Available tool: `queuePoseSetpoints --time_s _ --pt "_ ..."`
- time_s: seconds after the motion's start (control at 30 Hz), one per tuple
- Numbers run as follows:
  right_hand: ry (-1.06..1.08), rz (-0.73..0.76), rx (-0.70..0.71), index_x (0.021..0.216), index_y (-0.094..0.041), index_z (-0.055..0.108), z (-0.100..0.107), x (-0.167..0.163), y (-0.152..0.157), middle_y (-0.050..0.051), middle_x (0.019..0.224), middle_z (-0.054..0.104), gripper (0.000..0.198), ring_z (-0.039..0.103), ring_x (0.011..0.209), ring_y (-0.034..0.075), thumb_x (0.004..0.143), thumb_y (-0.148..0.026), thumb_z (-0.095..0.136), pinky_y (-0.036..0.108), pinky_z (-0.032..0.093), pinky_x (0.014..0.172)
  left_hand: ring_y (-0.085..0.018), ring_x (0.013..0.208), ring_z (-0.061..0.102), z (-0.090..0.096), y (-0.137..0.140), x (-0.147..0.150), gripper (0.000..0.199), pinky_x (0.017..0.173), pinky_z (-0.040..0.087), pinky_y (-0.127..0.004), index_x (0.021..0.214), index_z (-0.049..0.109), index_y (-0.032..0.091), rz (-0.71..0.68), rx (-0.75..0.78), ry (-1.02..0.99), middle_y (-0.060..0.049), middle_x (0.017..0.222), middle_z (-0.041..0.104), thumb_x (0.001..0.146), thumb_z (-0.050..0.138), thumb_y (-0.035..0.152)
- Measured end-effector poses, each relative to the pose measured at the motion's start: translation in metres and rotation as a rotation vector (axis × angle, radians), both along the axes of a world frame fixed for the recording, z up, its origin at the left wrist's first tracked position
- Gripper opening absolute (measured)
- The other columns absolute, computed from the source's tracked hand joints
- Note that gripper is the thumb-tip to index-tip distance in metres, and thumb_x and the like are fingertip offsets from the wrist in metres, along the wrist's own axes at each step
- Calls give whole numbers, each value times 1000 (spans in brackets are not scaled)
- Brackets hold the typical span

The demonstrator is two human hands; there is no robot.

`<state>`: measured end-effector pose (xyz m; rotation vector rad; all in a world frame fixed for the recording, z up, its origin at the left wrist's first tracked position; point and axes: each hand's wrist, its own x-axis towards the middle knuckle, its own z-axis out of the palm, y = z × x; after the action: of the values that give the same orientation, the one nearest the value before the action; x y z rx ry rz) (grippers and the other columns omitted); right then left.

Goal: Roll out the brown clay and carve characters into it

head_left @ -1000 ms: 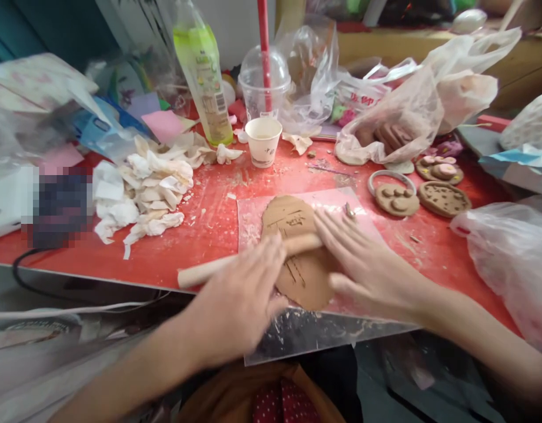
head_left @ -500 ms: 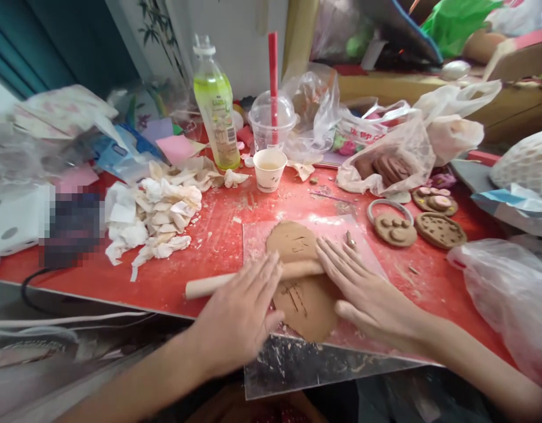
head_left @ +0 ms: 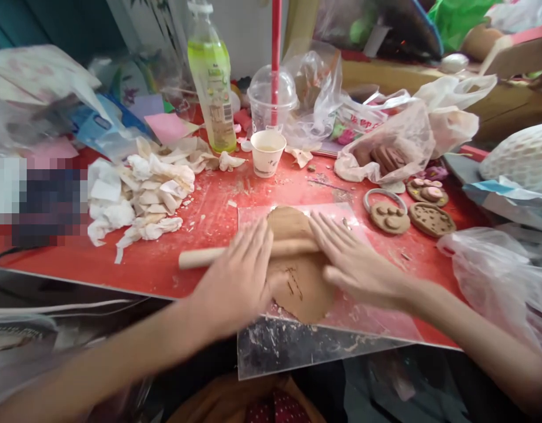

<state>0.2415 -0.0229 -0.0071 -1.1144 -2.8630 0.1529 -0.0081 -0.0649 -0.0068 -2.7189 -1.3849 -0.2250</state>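
A wooden rolling pin (head_left: 293,247) lies across a flat brown slab of clay (head_left: 304,294). My left hand (head_left: 240,276) rests flat on the pin's left part, fingers stretched forward. On its right part lies my right hand (head_left: 353,258), also flat with the fingers extended, hiding that end of the pin. Several short marks are cut into the clay's near part. Beneath the clay is a clear plastic sheet (head_left: 271,346), which juts past the table's front edge. Just beyond my right fingers, a small metal piece shows on the sheet.
A paper cup (head_left: 268,154), a green drink bottle (head_left: 213,88) and a domed plastic cup (head_left: 260,97) stand behind. Crumpled tissues (head_left: 159,188) lie left. At right are decorated clay discs (head_left: 388,217), a ring (head_left: 382,191), bagged clay (head_left: 388,155) and a plastic bag (head_left: 495,264).
Both hands have pushed the rolling pin a little away from me, toward the clay's far part. The marks on that part are now covered. The view has shifted slightly.
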Motion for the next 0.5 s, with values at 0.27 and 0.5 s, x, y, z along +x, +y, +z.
queuePoseSetpoints --time_s 0.27,0.5 --pt "-2 -170 75 153 -4 -2 -1 -21 42 18 160 2 82 0 148 26 96 -61 8 50 13 121 -32 146 21 -3 41 4 66 121 22 -46 145 27 -6 111 -41 -91 -25 154 24 99 28 41" --pt "-45 -108 56 153 -3 5 -1 -9 23 21 158 10 91 5 148 29 92 -70 8 55 15 119 -30 145 26 4 23 7 68 120 25 -45 145 28 -3 48 -87 -43 -23 153 29 100 25 47"
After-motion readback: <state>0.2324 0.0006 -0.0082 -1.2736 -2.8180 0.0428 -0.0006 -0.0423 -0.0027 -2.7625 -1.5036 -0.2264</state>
